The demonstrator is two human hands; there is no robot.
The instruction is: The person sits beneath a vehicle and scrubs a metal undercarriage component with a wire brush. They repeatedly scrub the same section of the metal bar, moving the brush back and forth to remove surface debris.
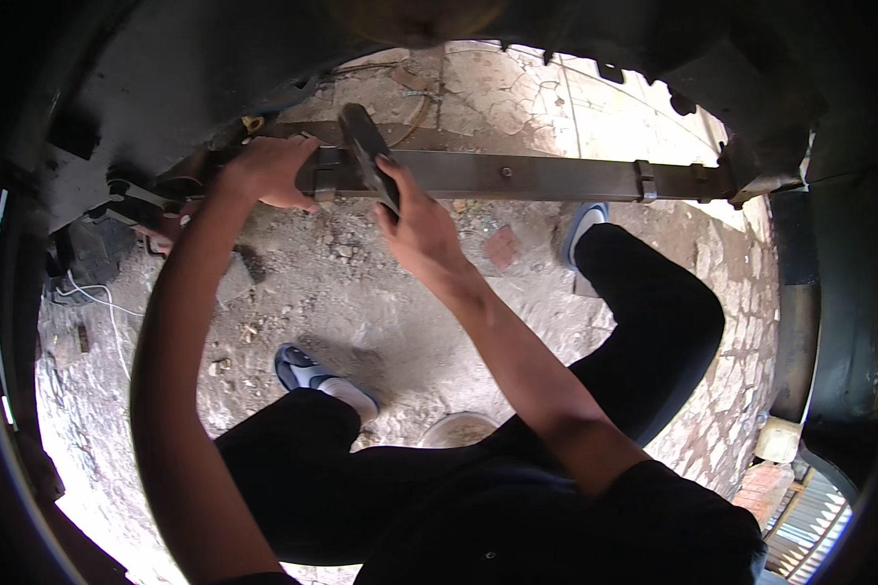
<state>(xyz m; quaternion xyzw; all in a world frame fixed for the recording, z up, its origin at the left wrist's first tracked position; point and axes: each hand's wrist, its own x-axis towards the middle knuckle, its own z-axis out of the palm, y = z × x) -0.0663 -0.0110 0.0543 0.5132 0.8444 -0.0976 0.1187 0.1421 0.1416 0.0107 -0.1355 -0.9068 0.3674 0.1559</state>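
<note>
A long metal bar (453, 173) with clips around it runs across the view beneath dark bodywork. My left hand (271, 172) rests on the bar's left part, thumb and fingers spread apart over it. My right hand (421, 230) grips a dark, elongated block-like object (369, 150), which slants up across the bar; its exact kind is unclear. One metal clip (644, 180) wraps the bar near its right end, and another (325, 175) is just right of my left hand. Whether the dark object touches the bar cannot be told.
Dark body panels (154, 88) surround the opening. Behind my left forearm another person's hand (162, 232) shows by a metal bracket (143, 205). A white cable (110, 292) hangs at left. A brick piece (502, 247) and a round container (459, 430) are on the dirt ground.
</note>
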